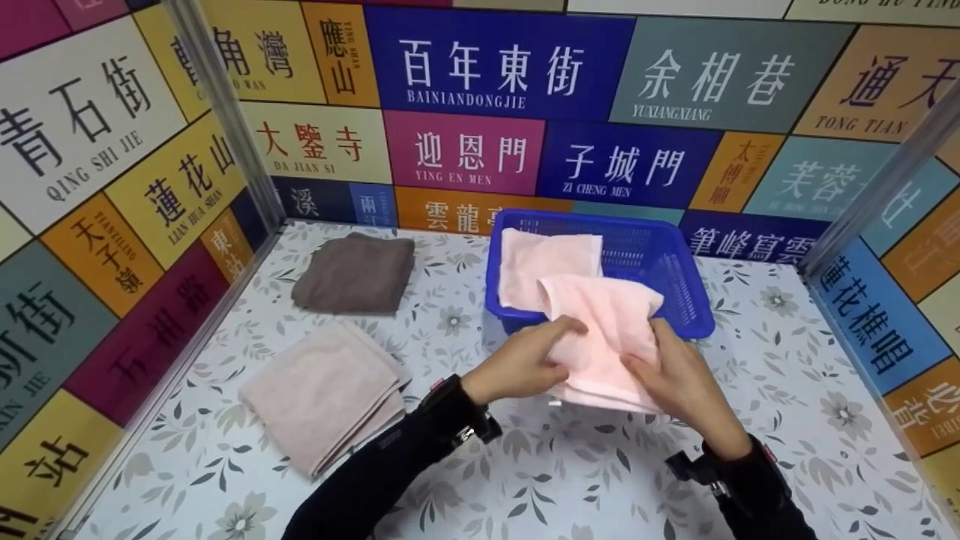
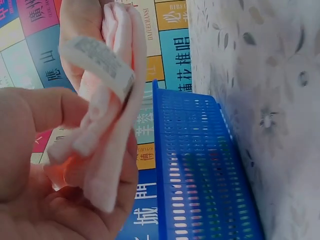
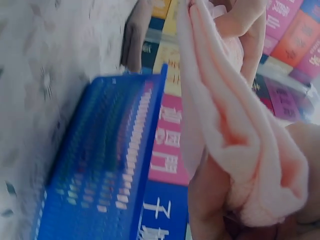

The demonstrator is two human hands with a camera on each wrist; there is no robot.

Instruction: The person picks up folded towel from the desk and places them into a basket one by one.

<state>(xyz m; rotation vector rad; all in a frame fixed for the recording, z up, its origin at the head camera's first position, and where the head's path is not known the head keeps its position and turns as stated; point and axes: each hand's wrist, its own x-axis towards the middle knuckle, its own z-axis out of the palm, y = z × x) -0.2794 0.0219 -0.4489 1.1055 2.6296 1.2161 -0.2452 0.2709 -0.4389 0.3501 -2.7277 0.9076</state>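
Facing tall walls of multicoloured rectangular panels with large Chinese lettering (image 1: 461, 154). Working over a broad white tabletop printed with grey flowers and leaves (image 1: 517, 472). Handling cloth beside a blue rectangular perforated plastic basket (image 1: 679, 289), standing near the back wall. Having a large dusty-pink folded cloth towel (image 1: 322, 397) lying at the left. Holding up a light pink folded cloth towel (image 1: 607, 330) at the basket's near rim, hiding part of that rim in the head view. Having a dark brown folded cloth towel (image 1: 356, 274) lying just behind the dusty-pink one. Seeing another light pink cloth towel (image 1: 551, 255) resting inside the basket's left end. Grasping the held towel between thumb and fingers: its left side with the left hand (image 1: 525, 360), its right side with the right hand (image 1: 679, 367). Showing a small white printed tag (image 2: 105, 65) on the held towel, in the left wrist view.
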